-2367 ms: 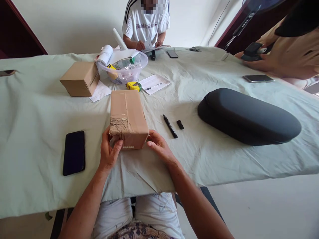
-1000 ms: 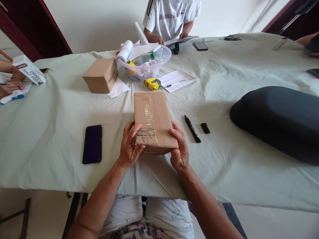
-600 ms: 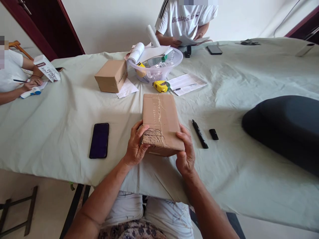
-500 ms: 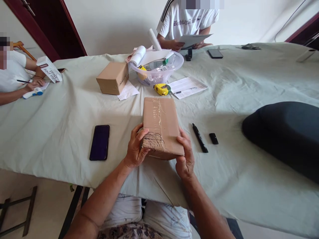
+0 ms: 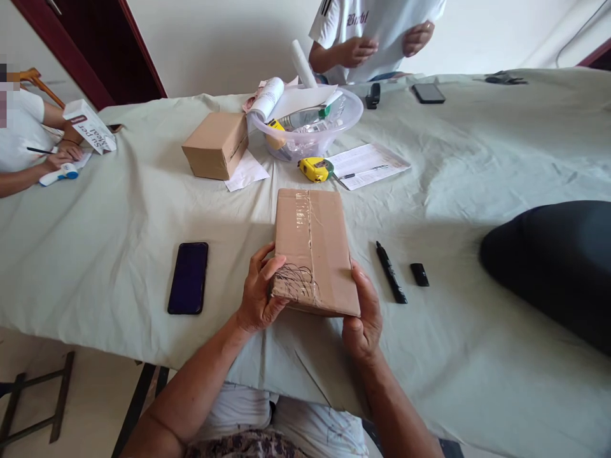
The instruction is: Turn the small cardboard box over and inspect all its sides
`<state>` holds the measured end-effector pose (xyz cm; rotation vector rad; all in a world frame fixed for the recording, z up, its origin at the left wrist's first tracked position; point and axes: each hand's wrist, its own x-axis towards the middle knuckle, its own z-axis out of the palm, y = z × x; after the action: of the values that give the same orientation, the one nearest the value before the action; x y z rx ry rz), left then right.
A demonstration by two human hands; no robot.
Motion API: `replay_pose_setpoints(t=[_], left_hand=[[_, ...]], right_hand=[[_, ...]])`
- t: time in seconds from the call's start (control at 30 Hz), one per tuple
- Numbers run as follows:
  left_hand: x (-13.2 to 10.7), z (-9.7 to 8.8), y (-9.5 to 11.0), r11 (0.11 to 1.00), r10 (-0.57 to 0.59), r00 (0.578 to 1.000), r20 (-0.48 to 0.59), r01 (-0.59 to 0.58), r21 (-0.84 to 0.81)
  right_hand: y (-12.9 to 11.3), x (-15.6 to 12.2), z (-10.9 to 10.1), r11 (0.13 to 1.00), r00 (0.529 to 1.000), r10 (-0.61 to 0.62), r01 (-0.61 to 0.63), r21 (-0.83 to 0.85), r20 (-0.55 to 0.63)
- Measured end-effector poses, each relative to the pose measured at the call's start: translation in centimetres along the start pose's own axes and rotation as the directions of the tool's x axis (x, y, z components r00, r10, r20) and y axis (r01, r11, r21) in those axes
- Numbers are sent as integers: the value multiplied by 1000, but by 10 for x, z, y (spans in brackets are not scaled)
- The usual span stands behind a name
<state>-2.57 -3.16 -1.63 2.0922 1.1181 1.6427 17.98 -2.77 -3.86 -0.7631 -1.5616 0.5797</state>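
Between my two hands is a brown cardboard box (image 5: 324,242), with clear tape along its top seam and black scribbled lines at the near left corner. My left hand (image 5: 260,289) grips the near left corner, thumb on the side and fingers along the edge. On the near right corner, my right hand (image 5: 365,312) is wrapped around the side. The box's underside is hidden, and its near edge looks slightly raised. To the right of my right hand lie a black marker (image 5: 391,272) and its black cap (image 5: 419,275). A dark smartphone (image 5: 188,278) rests left of my left hand.
Beyond the box are a yellow tape measure (image 5: 315,169), a paper with a pen (image 5: 367,166), a clear plastic basin (image 5: 334,124) of items and another cardboard box (image 5: 217,146). A black rounded object (image 5: 548,267) stands right. Two people sit at the table (image 5: 119,254).
The box's near edge is tipped up a little more toward me, both hands still on it. The person opposite has raised a white sheet. My view has shifted slightly.
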Motion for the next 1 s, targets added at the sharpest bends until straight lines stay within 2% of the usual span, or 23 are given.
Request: replay_pose_setpoints(t=[0.57, 1.0], left_hand=[[-1, -1, 0, 1000, -10, 1000, -11, 10, -9], [-1, -3, -1, 1000, -2, 1000, -2, 2, 6]], right_hand=[[-7, 2, -1, 992, 994, 110, -109, 65, -23], [-9, 4, -1, 989, 992, 128, -128, 76, 4]])
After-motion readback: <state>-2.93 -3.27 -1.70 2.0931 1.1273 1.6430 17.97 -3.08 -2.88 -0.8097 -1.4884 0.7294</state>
